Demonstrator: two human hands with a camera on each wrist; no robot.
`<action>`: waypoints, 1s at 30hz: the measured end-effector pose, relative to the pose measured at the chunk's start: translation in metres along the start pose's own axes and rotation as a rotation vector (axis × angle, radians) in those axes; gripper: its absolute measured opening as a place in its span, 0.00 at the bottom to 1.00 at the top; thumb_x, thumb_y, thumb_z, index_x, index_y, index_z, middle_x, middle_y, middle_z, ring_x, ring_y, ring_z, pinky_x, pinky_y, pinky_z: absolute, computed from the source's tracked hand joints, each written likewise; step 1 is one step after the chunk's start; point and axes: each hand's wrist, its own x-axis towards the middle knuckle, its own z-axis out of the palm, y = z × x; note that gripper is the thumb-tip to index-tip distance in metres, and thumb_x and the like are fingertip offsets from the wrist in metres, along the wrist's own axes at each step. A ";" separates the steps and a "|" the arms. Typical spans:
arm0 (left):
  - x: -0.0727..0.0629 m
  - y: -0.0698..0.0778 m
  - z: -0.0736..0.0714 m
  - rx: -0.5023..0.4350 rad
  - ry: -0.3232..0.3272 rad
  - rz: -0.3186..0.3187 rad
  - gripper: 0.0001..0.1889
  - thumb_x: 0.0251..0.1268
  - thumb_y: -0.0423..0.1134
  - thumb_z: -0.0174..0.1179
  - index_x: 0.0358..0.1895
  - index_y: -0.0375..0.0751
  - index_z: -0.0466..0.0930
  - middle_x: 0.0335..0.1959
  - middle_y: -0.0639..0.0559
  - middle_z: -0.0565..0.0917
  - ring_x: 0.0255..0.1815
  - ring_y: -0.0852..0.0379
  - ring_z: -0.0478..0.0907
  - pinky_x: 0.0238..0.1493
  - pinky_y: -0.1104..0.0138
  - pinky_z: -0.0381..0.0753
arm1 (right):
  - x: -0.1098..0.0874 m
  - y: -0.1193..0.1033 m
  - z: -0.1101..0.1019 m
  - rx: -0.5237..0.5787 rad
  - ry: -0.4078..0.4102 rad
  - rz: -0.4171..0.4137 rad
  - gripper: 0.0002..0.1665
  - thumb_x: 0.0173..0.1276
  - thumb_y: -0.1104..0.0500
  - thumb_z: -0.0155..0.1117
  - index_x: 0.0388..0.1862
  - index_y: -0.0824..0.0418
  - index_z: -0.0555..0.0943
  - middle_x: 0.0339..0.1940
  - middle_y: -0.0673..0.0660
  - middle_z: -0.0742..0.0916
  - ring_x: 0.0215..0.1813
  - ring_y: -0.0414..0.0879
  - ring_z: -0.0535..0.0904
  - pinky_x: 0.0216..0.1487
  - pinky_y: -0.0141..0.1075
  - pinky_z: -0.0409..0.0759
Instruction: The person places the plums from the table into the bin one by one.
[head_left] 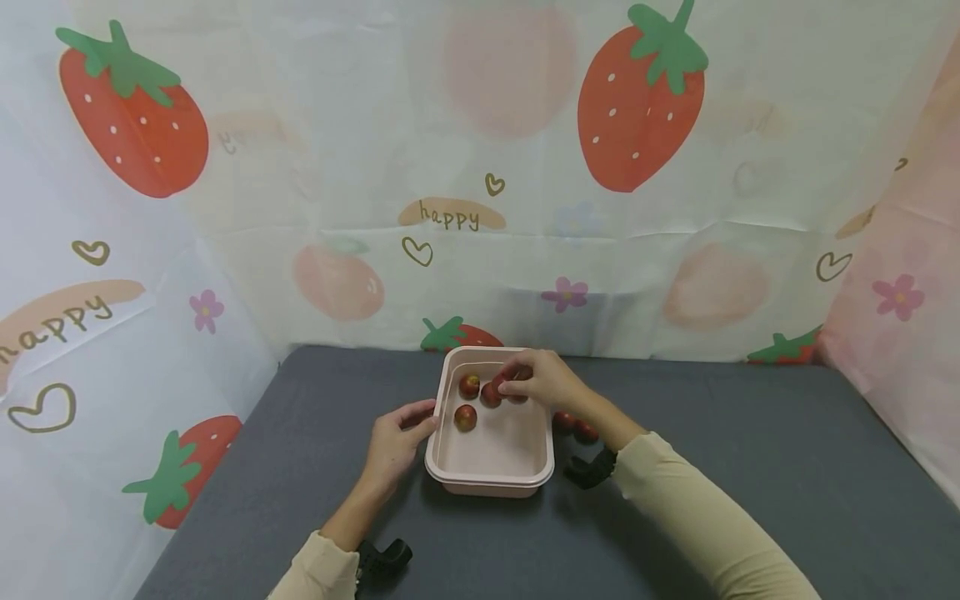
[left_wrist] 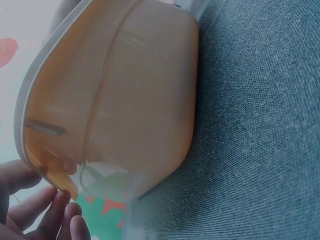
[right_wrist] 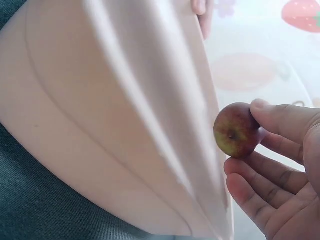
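My right hand [head_left: 543, 379] is over the far part of a pale pink plastic box [head_left: 491, 458]. Between thumb and fingertips it pinches a small round plum [right_wrist: 237, 131], dark red with a yellow-green patch. Inside the box lie several more plums [head_left: 465, 417], one partly hidden beneath the right hand. At the box's left side, my left hand [head_left: 397, 437] grips the rim with its thumb and fingertips; the left wrist view shows fingers [left_wrist: 55, 212] against the rim's underside. The box sits level on the table.
Outside the box on the right, by the right forearm, more plums [head_left: 586, 432] lie on the dark grey cloth [head_left: 712, 467]. A strawberry-printed curtain [head_left: 525, 275] rises behind the table's far edge and along both sides. Each wrist wears a black strap mount [head_left: 591, 469].
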 end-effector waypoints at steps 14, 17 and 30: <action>0.000 0.001 0.000 -0.031 -0.011 -0.023 0.17 0.63 0.33 0.62 0.55 0.34 0.81 0.50 0.40 0.85 0.52 0.50 0.80 0.48 0.68 0.79 | 0.006 -0.001 0.013 -0.166 -0.014 -0.124 0.12 0.61 0.56 0.71 0.42 0.61 0.86 0.40 0.54 0.89 0.39 0.41 0.80 0.42 0.32 0.78; 0.000 0.001 0.000 -0.031 -0.009 -0.026 0.17 0.63 0.34 0.63 0.55 0.35 0.82 0.50 0.40 0.85 0.51 0.50 0.80 0.48 0.68 0.79 | 0.006 -0.001 0.015 -0.182 -0.019 -0.122 0.13 0.61 0.56 0.71 0.42 0.60 0.86 0.40 0.53 0.89 0.39 0.42 0.80 0.41 0.31 0.77; 0.000 0.001 -0.001 -0.030 -0.008 -0.021 0.17 0.63 0.34 0.63 0.55 0.35 0.81 0.51 0.40 0.85 0.51 0.51 0.80 0.46 0.71 0.79 | 0.009 0.003 0.024 -0.261 -0.051 -0.139 0.13 0.62 0.56 0.71 0.43 0.60 0.86 0.38 0.53 0.89 0.39 0.40 0.81 0.40 0.31 0.78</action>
